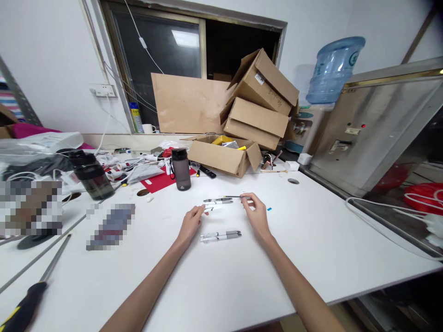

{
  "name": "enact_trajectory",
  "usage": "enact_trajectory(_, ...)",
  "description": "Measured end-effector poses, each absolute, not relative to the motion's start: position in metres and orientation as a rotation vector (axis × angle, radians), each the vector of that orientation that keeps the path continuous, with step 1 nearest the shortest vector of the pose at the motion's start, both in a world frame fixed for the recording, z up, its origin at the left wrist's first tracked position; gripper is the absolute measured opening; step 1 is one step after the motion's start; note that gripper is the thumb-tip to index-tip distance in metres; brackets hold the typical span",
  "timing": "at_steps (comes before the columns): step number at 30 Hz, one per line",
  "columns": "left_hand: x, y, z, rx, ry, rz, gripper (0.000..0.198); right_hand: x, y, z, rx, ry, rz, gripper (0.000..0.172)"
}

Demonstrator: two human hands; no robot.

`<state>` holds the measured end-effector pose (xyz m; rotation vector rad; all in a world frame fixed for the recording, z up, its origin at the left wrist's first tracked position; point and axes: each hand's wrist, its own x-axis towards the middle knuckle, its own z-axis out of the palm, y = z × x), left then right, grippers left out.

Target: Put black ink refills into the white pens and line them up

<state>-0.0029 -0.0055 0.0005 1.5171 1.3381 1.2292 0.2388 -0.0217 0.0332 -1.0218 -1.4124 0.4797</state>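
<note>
My left hand (191,223) is closed in a pinch on a whitish pen barrel (212,208), which is partly blurred. Across from it, my right hand (256,213) pinches the right end of a thin dark pen refill (232,197) with a pale tip pointing left. Between and just beyond the hands lie clear pens with grey ends (221,201), partly overlapped by the held barrel. Nearer to me, more clear pens with grey grips (221,236) lie side by side on the white table (221,286). A small blue piece (269,209) sits right of my right hand.
A dark bottle (180,170), a remote (207,172) and an open cardboard box (218,157) stand beyond the hands. Another bottle (90,175) and cluttered cables are on the left. A screwdriver (29,299) lies front left; a metal cabinet (374,133) borders the right.
</note>
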Motion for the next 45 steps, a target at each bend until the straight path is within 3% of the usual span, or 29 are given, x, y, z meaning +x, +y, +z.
enact_trajectory(13,-0.002,-0.006,0.000,1.541,1.331,1.231,0.056,0.243,-0.011,0.026,-0.967,-1.301,0.655,0.025)
enact_trajectory(45,-0.003,-0.005,-0.001,1.557,1.333,1.199,0.053,0.242,-0.012,0.028,-0.937,-1.308,0.693,0.021)
